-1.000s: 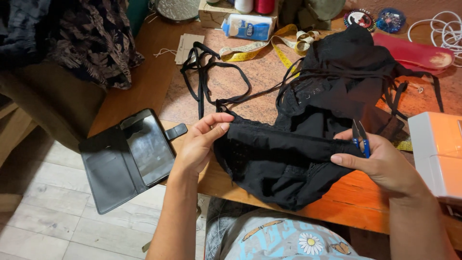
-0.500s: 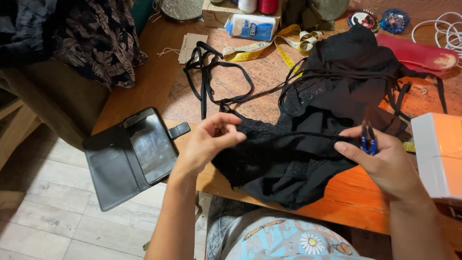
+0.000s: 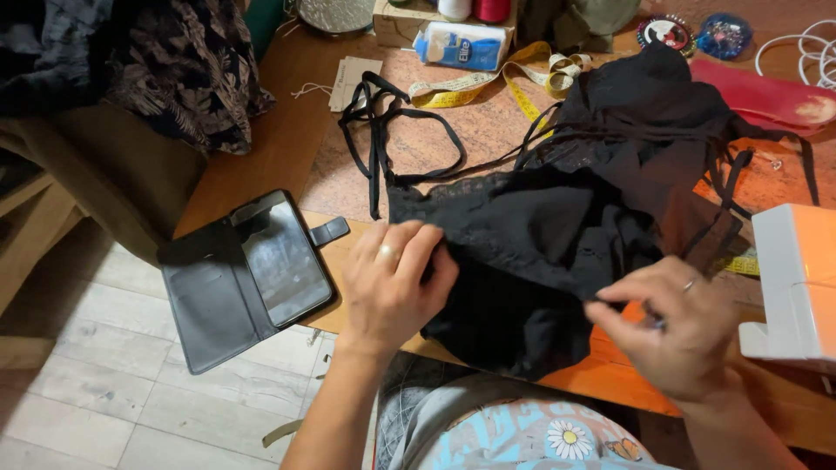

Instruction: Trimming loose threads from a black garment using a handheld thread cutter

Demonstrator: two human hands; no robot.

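A black lace garment (image 3: 540,252) with long thin straps lies bunched on the wooden table (image 3: 287,148) in front of me. My left hand (image 3: 392,283), with a ring on one finger, grips the garment's left edge near the table's front. My right hand (image 3: 679,335) is turned palm down, and its fingertips pinch the fabric at the lower right. A small dark tool tip shows under its fingers, mostly hidden.
A phone in an open black wallet case (image 3: 261,270) hangs over the table's left edge. A yellow measuring tape (image 3: 488,87), a white and blue bottle (image 3: 461,45) and a red flat object (image 3: 766,96) lie further back. A white box-like device (image 3: 797,278) stands at the right. Dark clothes (image 3: 174,61) cover a chair at the left.
My left hand has closed on the garment's edge. My right hand has turned palm down and pinches the fabric. The blue tool it held is now mostly hidden.
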